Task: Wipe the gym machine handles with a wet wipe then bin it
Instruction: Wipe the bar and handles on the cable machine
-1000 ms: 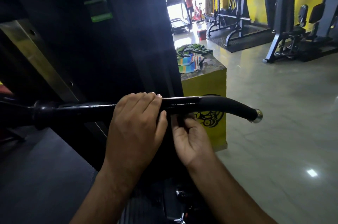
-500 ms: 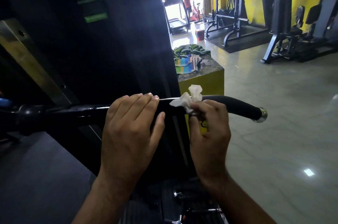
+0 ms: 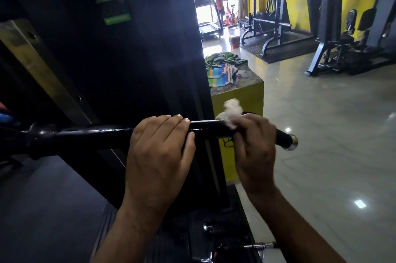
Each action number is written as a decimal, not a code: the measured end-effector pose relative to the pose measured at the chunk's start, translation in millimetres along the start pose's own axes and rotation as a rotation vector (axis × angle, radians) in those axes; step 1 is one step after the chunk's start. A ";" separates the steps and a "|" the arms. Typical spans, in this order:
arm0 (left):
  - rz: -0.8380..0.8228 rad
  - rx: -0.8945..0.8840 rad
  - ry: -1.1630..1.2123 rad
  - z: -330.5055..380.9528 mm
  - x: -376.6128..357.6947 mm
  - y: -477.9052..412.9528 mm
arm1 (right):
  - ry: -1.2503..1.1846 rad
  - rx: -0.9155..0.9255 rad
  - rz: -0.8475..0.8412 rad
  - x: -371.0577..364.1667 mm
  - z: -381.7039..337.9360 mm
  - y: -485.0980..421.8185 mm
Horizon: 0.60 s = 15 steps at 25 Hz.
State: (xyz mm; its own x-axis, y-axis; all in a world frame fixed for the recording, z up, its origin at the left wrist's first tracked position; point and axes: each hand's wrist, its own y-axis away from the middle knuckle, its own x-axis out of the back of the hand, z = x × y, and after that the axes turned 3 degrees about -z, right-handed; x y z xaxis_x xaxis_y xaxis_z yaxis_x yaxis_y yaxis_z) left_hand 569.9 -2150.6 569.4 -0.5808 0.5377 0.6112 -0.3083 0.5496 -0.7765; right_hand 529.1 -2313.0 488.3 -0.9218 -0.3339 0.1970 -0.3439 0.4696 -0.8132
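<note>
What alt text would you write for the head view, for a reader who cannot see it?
A person's left hand grips a black machine handle while the right hand holds a white wet wipe against it, beside a yellow box in a gym.

Right side: I see open tiled floor (image 3: 332, 155) past the chrome cap (image 3: 292, 142); free passage.
Behind bar (image 3: 85, 139): yellow box (image 3: 240, 96) stands close.
Left: black machine upright (image 3: 150, 48) walls it off.
Along bar: left hand (image 3: 158, 155) grips the middle; right hand (image 3: 255, 147) with wet wipe (image 3: 230, 110) just beside.
</note>
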 end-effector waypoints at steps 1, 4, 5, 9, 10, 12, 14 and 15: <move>0.000 0.001 -0.004 -0.8 -1.3 1.0 | -0.023 -0.064 0.017 -1.7 0.7 0.6; -0.014 0.012 -0.027 -4.9 -6.0 3.3 | -0.030 0.129 -0.168 -6.9 -14.7 11.7; -0.024 0.011 -0.034 -7.8 -7.0 4.0 | -0.054 0.142 -0.205 -7.9 -15.5 8.8; -0.071 0.005 -0.070 -11.8 -9.7 7.7 | -0.127 0.019 -0.399 -11.6 -16.6 -42.9; -0.078 0.003 -0.075 -11.6 -10.4 8.5 | -0.108 0.108 -0.582 -14.0 -22.1 -58.0; -0.087 -0.002 -0.079 -13.7 -11.1 9.4 | -0.005 0.181 -0.910 -19.9 -25.5 -87.3; -0.078 -0.001 -0.089 -15.2 -11.1 12.0 | 0.150 0.075 -1.129 -15.9 -14.8 -109.6; -0.075 0.000 -0.098 -14.5 -11.0 14.1 | 0.155 0.010 -1.188 -12.4 -8.4 -114.5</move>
State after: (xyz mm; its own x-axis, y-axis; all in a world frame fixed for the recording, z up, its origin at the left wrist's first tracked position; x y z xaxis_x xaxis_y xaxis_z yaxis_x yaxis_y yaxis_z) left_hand 582.9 -2139.5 553.9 -0.6268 0.4302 0.6497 -0.3535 0.5860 -0.7291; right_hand 578.3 -2355.8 583.6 -0.0412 -0.4526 0.8908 -0.9940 -0.0721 -0.0826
